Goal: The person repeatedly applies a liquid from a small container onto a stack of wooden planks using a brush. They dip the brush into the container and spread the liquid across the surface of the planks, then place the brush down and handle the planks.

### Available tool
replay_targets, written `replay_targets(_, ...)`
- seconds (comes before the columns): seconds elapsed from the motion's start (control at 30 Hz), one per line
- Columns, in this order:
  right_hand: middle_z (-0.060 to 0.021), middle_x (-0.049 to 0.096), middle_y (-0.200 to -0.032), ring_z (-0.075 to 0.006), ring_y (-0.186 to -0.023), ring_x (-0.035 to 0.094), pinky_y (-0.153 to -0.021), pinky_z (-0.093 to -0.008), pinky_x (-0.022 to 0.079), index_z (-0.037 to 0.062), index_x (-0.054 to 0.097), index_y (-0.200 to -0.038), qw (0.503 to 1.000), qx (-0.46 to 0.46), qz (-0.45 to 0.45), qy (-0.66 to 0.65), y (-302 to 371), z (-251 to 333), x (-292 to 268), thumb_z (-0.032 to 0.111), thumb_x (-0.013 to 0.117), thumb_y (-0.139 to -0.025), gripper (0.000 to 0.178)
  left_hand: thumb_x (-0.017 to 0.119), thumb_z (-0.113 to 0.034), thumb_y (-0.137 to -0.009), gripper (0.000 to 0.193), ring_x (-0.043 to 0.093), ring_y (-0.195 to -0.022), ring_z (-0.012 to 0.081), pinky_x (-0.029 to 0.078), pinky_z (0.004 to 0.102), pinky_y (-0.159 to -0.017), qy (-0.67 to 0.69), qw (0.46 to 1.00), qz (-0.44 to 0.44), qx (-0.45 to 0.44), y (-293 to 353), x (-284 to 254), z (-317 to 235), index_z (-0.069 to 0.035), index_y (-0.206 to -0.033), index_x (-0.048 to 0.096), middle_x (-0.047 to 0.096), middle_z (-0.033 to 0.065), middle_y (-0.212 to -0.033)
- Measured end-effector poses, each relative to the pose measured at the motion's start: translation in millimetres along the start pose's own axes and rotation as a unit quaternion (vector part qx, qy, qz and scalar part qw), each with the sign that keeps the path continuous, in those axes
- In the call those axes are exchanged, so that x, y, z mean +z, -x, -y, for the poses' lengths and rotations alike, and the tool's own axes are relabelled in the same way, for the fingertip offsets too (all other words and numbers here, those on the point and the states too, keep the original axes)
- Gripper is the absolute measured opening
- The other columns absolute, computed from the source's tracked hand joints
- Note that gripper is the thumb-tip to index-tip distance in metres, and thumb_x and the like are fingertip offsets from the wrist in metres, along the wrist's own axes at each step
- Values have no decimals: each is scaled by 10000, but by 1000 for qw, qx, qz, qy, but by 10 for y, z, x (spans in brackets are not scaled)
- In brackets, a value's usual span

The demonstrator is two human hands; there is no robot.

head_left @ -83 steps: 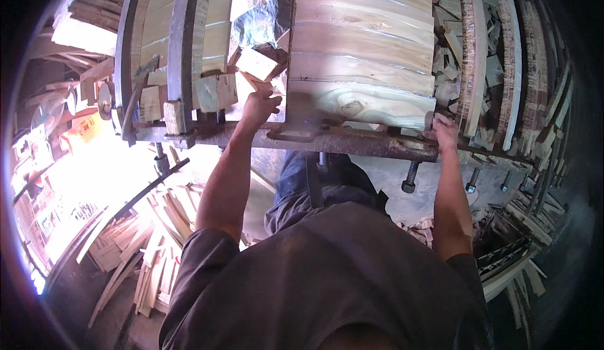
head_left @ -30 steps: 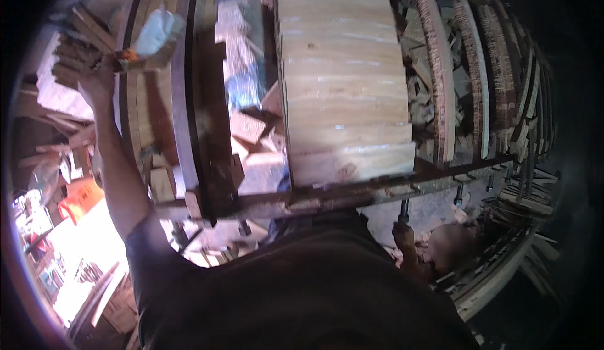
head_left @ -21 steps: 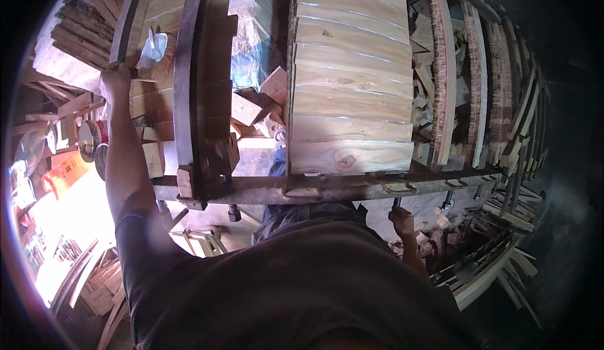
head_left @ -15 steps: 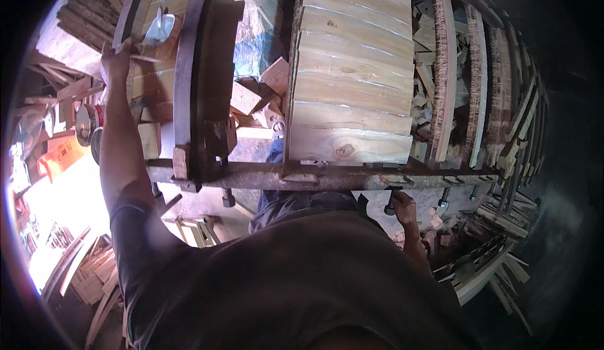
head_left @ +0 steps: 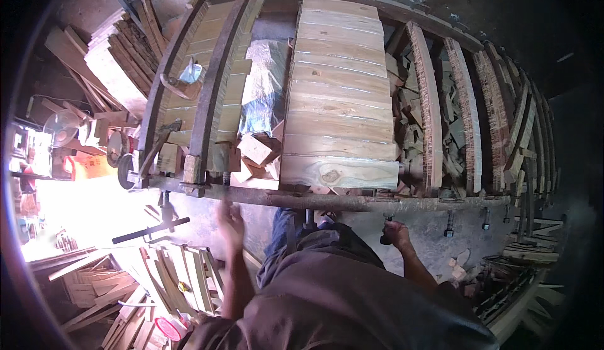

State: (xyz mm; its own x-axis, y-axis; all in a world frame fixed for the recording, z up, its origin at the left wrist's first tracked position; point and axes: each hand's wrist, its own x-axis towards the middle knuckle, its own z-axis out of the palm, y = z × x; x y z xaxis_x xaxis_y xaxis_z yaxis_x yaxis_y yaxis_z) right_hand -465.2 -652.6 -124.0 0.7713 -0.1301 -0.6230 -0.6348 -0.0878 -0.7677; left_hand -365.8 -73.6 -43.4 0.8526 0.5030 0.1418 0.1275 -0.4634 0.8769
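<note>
My right hand (head_left: 396,233) is closed round the dark clamp bolt (head_left: 385,238), which hangs from the front metal rail (head_left: 352,203). My left hand (head_left: 231,223) is smeared by motion just below that rail. Closest to it is a threaded screw (head_left: 226,179) near the wooden block at the beam's end; whether they touch I cannot tell. Beyond the rail, a panel of pale boards (head_left: 340,120) lies edge to edge with whitish lines at the joints. Farther left, a T-handled wrench (head_left: 167,216) hangs under the rail.
Two dark clamp beams (head_left: 221,67) cross a second board panel at left, which bears a bluish-white container (head_left: 190,73) and a hammer-like tool (head_left: 165,137). Wood offcuts (head_left: 255,150) fill the gap between panels. Board stacks stand at right; loose slats (head_left: 182,268) lie near my left side.
My left hand has left the far-left clamp beam and come back toward me, below the front rail. My right hand stays on the bolt. The view has shifted, showing more of the bench's far side.
</note>
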Motion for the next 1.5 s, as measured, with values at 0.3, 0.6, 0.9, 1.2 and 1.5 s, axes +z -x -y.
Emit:
replay_targets(0.3, -112, 700, -800, -168, -641, 661, -625, -314, 535, 17, 705, -1047, 972, -29, 37, 230, 43, 411, -46, 72, 577, -838, 251, 685, -60, -803, 408, 661, -823, 198, 528, 316, -763, -29, 973, 66, -219, 2183, -490, -469, 28, -1196, 617, 670, 142, -982)
replay_targets(0.6, -117, 726, -915, -216, -811, 706, -719, -331, 550, 63, 725, -1003, 933, -177, -110, 293, 265, 60, -75, 122, 669, -787, 230, 686, -76, -839, 397, 677, -936, 283, 538, 380, -809, -102, 969, 171, -149, 2144, -615, -731, 19, -1214, 598, 649, 156, -1105)
replay_targets(0.9, -143, 706, -929, -325, -838, 681, -723, -378, 548, 71, 706, -947, 858, -133, -207, 451, 911, -495, 53, 66, 607, -761, 211, 705, -153, -830, 506, 684, -967, 282, 537, 371, -841, -105, 955, 215, -176, 2199, -1218, -144, -6, -1295, 569, 691, 150, -1117)
replay_targets(1.2, -167, 683, -1137, -360, -1098, 616, -991, -425, 475, 75, 725, -1066, 876, 26, -35, 481, 2099, -1246, -42, 171, 578, -791, 327, 698, -163, -830, 500, 689, -953, 271, 530, 377, -849, -108, 945, 252, -179, 2150, -1269, 271, -19, -1294, 580, 690, 142, -1135)
replay_targets(1.5, -184, 602, -1296, -329, -1199, 560, -1002, -411, 477, 62, 699, -1167, 890, 29, -22, 454, 2380, -1295, 173, 246, 564, -890, 359, 680, -178, -825, 485, 689, -928, 259, 527, 354, -844, -132, 938, 312, -71, 1880, -1043, 234, 17, -1260, 588, 699, 148, -1076)
